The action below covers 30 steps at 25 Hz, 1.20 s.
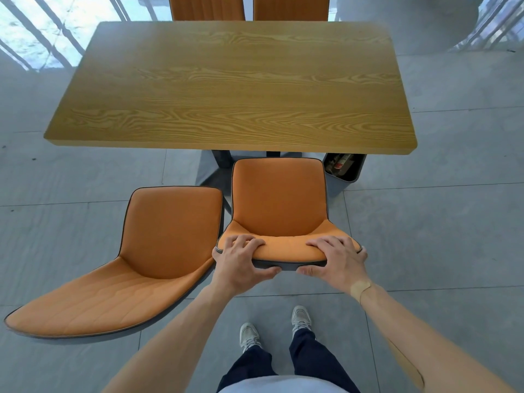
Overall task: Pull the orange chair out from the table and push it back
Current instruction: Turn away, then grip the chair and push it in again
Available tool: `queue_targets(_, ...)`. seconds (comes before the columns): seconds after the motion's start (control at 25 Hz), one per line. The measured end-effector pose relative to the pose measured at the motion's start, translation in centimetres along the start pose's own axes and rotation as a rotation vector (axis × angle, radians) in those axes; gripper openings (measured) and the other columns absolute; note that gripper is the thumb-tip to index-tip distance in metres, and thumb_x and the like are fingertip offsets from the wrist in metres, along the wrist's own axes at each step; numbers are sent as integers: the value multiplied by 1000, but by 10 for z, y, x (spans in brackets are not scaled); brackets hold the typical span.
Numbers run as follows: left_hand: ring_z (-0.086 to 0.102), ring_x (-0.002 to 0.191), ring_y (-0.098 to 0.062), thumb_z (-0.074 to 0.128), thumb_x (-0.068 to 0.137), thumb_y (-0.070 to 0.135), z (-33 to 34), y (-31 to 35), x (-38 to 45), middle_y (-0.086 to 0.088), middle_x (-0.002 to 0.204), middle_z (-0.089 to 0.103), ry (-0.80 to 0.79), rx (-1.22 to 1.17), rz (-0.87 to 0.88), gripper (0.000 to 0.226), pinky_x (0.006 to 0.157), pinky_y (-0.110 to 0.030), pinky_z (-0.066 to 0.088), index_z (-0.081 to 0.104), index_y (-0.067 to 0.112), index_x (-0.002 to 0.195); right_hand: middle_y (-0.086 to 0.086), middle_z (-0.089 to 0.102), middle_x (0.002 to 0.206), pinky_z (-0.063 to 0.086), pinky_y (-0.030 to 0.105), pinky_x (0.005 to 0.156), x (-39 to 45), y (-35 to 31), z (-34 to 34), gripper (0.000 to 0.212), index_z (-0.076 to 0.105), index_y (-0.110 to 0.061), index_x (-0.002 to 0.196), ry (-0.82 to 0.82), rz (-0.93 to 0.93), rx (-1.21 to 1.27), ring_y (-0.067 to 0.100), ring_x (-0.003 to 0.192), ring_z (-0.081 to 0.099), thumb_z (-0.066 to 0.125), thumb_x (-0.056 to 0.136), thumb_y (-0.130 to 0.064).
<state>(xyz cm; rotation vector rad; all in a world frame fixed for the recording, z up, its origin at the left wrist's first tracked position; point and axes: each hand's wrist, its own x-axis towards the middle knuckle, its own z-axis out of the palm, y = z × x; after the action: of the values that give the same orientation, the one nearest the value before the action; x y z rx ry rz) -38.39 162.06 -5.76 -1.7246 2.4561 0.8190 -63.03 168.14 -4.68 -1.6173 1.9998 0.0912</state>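
An orange padded chair with a dark rim stands in front of me, its seat's far edge just short of the near edge of the wooden table. My left hand grips the left end of the backrest top, fingers over the front and thumb behind. My right hand grips the right end the same way. The whole seat is in view.
A second orange chair stands close on the left, nearly touching the gripped one. Two more orange chair backs show beyond the table. A grey bin sits under the table's right corner. My feet stand on the grey tiled floor behind the chair.
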Motion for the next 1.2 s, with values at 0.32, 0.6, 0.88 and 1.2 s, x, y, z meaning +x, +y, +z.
queue_targets(0.32,28,130,-18,44,63,90,0,2,-1,14,136,46,-17,10,-6,79,102,-65,28,46,44,127,-20,46,137,23,65,105,1,3,1,101,46,-49,128,9,-14,-19,16,127,32,17,49,-105)
queue_targets(0.6,20,136,-16,44,61,92,-2,2,1,15,141,40,-67,7,-40,82,107,-64,22,44,47,129,-18,45,140,22,65,104,1,5,-1,98,45,-48,131,-17,-24,24,17,127,32,23,51,-102)
queue_targets(0.88,2,145,-23,48,69,87,7,17,-23,8,154,20,7,-8,-209,86,117,-57,13,29,44,141,-16,40,146,14,71,108,-4,14,-6,67,42,-44,137,-75,-116,130,17,133,26,46,79,-77)
queue_targets(1.2,-3,150,-18,56,88,60,11,24,-82,16,163,1,30,-154,-307,74,116,-57,20,19,43,149,-13,35,150,7,76,106,-24,-9,2,61,34,-40,142,-14,-73,30,17,141,21,40,88,-69)
